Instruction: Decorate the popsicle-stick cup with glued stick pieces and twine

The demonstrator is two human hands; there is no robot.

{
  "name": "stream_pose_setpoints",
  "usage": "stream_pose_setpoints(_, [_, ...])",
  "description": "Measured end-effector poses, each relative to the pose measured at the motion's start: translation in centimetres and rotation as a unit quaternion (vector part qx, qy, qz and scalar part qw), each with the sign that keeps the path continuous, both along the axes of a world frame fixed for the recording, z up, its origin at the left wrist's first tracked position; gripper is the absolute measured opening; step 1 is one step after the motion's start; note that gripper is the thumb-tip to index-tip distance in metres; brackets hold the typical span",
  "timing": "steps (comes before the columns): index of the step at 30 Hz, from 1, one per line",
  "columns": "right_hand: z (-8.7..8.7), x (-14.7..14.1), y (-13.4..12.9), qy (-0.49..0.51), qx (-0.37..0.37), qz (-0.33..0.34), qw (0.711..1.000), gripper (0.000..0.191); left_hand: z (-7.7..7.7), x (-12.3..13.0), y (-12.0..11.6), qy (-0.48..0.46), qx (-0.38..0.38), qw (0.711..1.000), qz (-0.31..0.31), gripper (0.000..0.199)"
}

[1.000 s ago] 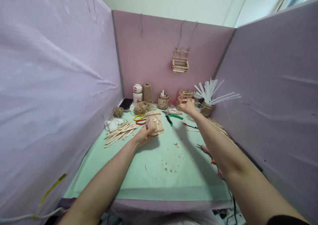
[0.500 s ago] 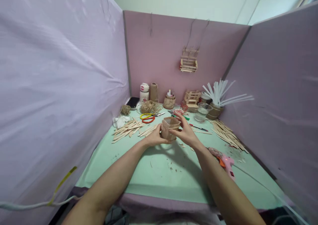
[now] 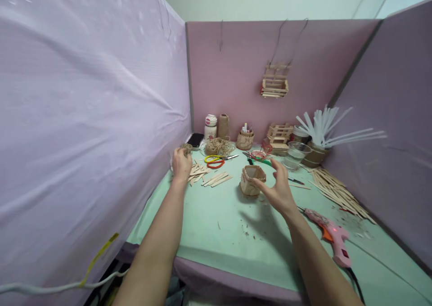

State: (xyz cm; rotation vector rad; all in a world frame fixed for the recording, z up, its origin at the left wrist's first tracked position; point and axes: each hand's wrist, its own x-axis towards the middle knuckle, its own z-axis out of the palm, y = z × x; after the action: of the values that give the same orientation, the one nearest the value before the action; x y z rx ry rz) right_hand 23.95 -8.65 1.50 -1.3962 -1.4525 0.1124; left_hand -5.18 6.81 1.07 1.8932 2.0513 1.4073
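Note:
A small angular wooden cup point(image 3: 249, 186), trimmed with a twine-like edging round its rim, stands upright on the green cloth. My right hand point(image 3: 280, 186) is at its right side, thumb and fingers spread wide, with the thumb tip by the rim; whether it touches cannot be told. My left hand point(image 3: 181, 164) reaches to the far left, over the spot of a crumpled white tissue and just in front of a small ball of twine point(image 3: 186, 149). Its fingertips are hidden, so what they grip, if anything, does not show.
Wooden sticks point(image 3: 216, 179) lie near the middle, with more sticks point(image 3: 337, 193) at right. Scissors point(image 3: 216, 161) and a twine heap point(image 3: 219, 146) are behind. A pink glue gun point(image 3: 329, 234) with a cord rests at right, near a clear plastic cup point(image 3: 295, 155).
The wooden cup, held in both hands before, now stands on the table. My left hand has left it and moved far left. My right hand has opened. The view has shifted left.

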Motion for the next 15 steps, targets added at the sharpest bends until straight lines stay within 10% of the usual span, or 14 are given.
stream_pose_setpoints(4, [5.1,-3.7,0.7,0.035,-0.008,0.097,0.995,0.034,0.4,-1.1,-0.4,0.023,-0.093,0.995,0.041,0.033])
stream_pose_setpoints(8, [9.3,-10.5,6.8,-0.041,-0.096,0.204,0.973,0.018,0.6,-0.4,-1.7,0.037,-0.113,0.99,0.078,0.03])
stream_pose_setpoints(15, [8.5,-21.9,17.3,-0.21,-0.278,0.181,0.92,0.019,0.9,1.2,-3.3,0.181,-0.183,0.966,0.024,0.029])
